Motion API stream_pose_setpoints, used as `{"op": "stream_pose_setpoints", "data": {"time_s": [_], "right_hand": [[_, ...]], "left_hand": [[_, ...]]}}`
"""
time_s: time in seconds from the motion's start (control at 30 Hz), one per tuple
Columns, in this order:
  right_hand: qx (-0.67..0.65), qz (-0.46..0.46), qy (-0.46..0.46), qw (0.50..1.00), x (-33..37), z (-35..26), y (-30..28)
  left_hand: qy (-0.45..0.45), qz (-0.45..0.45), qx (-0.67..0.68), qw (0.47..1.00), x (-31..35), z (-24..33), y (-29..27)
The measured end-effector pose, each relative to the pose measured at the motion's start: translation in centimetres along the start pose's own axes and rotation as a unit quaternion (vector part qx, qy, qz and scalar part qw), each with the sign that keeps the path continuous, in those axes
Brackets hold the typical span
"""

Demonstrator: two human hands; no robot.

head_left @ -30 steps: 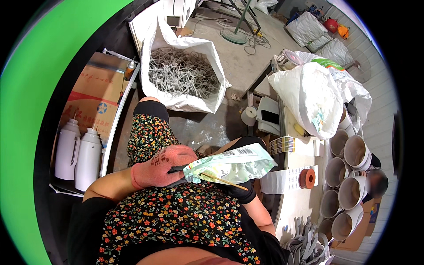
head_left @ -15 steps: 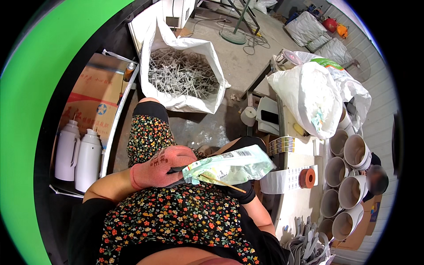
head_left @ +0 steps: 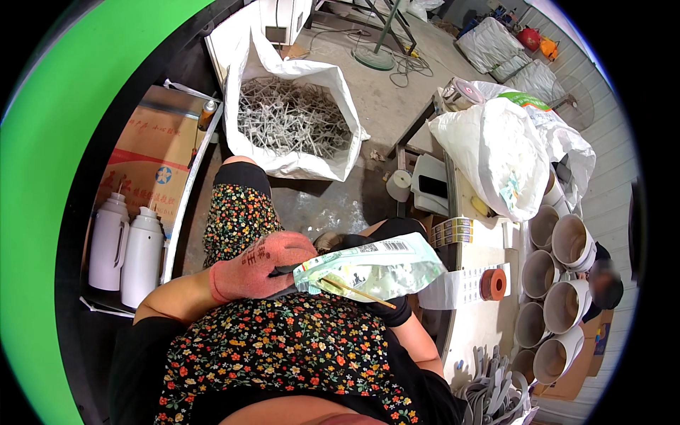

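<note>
- Our left hand, in a pink glove, is closed on the end of the clear pouch.
- Our right hand grips beneath it.
- We judge bagging underway; next needs steady hold.

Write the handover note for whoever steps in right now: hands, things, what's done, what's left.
Left hand, in a pink glove, grips the left end of the clear plastic pouch over the lap.
Right hand, in a black glove, is under the pouch and mostly hidden; its grip cannot be told.
A thin stick lies across the pouch front.
Open sack of grey metal pieces stands on the floor ahead.
Label roll lies on the table to the right.
Done: pouch in hand. Left: whether it is filled or sealed cannot be told.
</note>
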State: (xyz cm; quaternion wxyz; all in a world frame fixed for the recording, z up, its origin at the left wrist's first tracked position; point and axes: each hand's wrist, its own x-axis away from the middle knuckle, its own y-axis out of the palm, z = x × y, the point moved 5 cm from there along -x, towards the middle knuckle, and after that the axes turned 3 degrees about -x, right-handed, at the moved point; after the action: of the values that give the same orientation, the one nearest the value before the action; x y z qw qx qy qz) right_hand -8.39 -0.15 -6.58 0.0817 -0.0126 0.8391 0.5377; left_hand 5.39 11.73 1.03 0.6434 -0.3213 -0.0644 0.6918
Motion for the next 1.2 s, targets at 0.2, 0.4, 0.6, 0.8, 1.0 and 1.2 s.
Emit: {"op": "stream_pose_setpoints", "data": {"time_s": [0.2,0.4,0.6,0.8,1.0,1.2], "right_hand": [[-0.109,-0.091,0.01,0.99,0.4,0.1,0.2],[-0.136,-0.085,0.002,0.987,0.2,0.3,-0.1],[0.042,-0.051,-0.026,0.997,0.0,-1.0,1.1],[0.014,0.027,0.013,0.999,0.8,-0.7,0.0],[-0.125,-0.056,0.013,0.991,-0.5,-0.5,2.1],[0.002,0.082,0.04,0.996,1.0,-0.9,0.4]], "left_hand": [[0.004,-0.003,0.011,1.0,-0.5,0.4,-0.2],[0.018,0.03,-0.006,0.999,-0.9,1.2,-0.4],[-0.014,0.028,-0.036,0.999,-0.6,0.6,-0.5],[0.017,0.035,-0.027,0.999,-1.7,1.5,-1.0],[0.031,0.029,-0.052,0.998,-1.9,1.7,-1.2],[0.035,0.022,-0.052,0.998,-2.5,2.3,-1.3]]}}
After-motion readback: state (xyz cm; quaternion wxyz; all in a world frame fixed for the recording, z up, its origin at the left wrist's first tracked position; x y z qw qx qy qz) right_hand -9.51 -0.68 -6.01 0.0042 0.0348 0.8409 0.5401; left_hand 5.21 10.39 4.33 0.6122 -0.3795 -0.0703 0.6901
